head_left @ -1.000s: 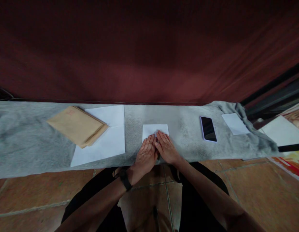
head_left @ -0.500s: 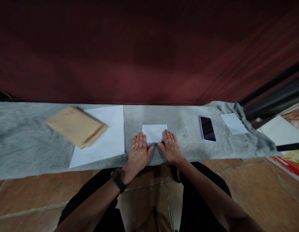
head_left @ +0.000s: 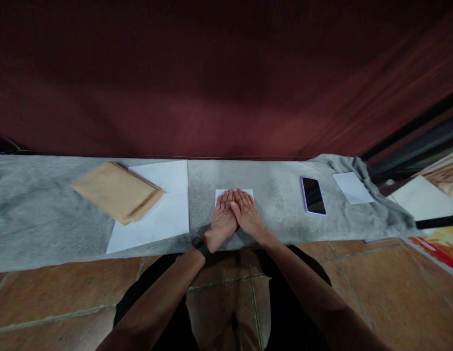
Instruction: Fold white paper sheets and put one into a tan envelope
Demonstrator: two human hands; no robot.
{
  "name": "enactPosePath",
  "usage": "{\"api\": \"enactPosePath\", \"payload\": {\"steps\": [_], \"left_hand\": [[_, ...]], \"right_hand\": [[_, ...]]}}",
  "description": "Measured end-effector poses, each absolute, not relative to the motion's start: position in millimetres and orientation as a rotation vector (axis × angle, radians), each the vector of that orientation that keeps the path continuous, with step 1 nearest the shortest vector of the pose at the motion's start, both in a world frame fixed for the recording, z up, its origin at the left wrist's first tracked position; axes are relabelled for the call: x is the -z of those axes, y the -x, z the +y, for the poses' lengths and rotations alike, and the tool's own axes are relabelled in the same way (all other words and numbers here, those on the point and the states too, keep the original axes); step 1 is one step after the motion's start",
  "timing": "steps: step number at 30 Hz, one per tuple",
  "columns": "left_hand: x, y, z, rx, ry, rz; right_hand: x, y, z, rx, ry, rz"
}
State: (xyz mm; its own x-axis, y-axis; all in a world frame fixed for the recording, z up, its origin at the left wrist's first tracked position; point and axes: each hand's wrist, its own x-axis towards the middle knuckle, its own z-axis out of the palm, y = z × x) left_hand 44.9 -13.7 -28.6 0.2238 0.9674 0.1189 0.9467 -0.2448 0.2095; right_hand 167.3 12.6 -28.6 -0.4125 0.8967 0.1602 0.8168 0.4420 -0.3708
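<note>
A small folded white paper (head_left: 221, 194) lies in the middle of a grey cloth-covered bench (head_left: 47, 209). My left hand (head_left: 222, 219) and my right hand (head_left: 246, 213) rest flat on it side by side, fingers stretched out and touching, covering most of the sheet. Only its far edge and corners show. A black band sits on my left wrist.
A stack of brown envelopes (head_left: 116, 191) lies on large white sheets (head_left: 160, 209) to the left. A dark phone (head_left: 313, 195) and a small white paper (head_left: 352, 187) lie to the right. Behind hangs a dark red curtain (head_left: 226, 87). Tiled floor below.
My hands first spread apart to the paper's near corners, then slid forward and together onto the middle of the paper.
</note>
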Motion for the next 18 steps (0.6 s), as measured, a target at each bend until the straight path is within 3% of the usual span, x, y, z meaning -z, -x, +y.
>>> {"api": "enactPosePath", "payload": {"steps": [18], "left_hand": [[20.3, -34.2, -17.5, -0.476, -2.170, 2.015]], "right_hand": [[41.8, -191.5, 9.9, -0.115, 1.523, -2.343]]}}
